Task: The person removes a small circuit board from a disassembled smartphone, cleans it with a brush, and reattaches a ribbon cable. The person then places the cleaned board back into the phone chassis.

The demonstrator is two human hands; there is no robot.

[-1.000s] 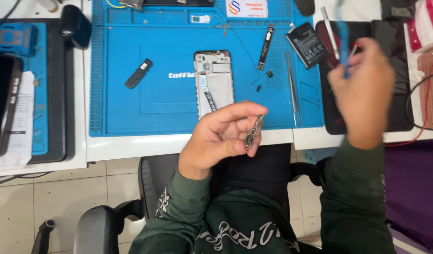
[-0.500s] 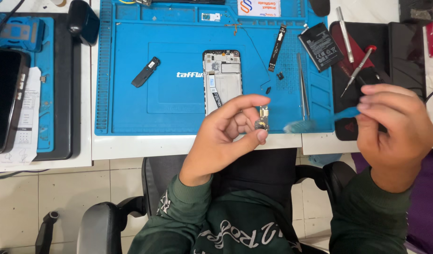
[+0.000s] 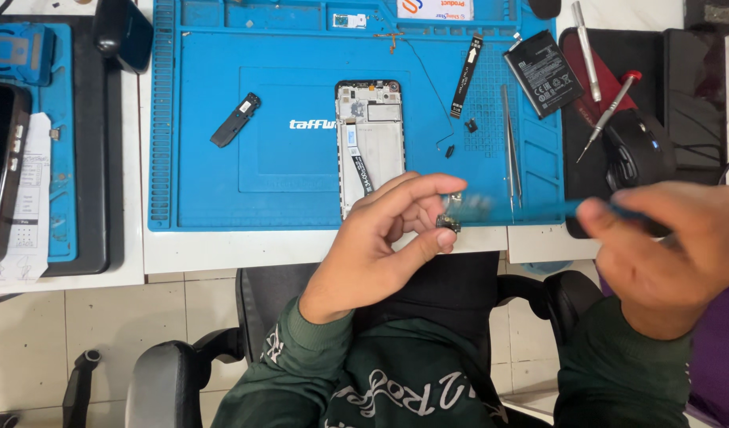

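The left hand (image 3: 380,242) pinches one small dark phone part (image 3: 448,223) between thumb and forefinger, just in front of the table edge. The grip is narrow, and only the tip of the part sticks out to the right of the fingers. The right hand (image 3: 673,254) is closed around one blue-handled brush (image 3: 507,208), whose blurred head touches or nearly touches the part; I cannot tell which.

To do this step well, I think the pinch should stay firm but light, the part should turn a little so every face meets the bristles, and the strokes should go away from the fingers.

Counting from left to right of the grip: far left, one dark phone (image 3: 1,170) on a side tray; then one black oblong piece (image 3: 235,120) on the one blue work mat (image 3: 222,190); one opened phone frame (image 3: 370,143) directly behind the pinch; one black flex strip (image 3: 467,75); one pair of tweezers (image 3: 509,150) behind the brush head; one battery (image 3: 543,73); two screwdrivers (image 3: 610,111) on the dark pad; one black mouse (image 3: 638,150) behind the right hand.
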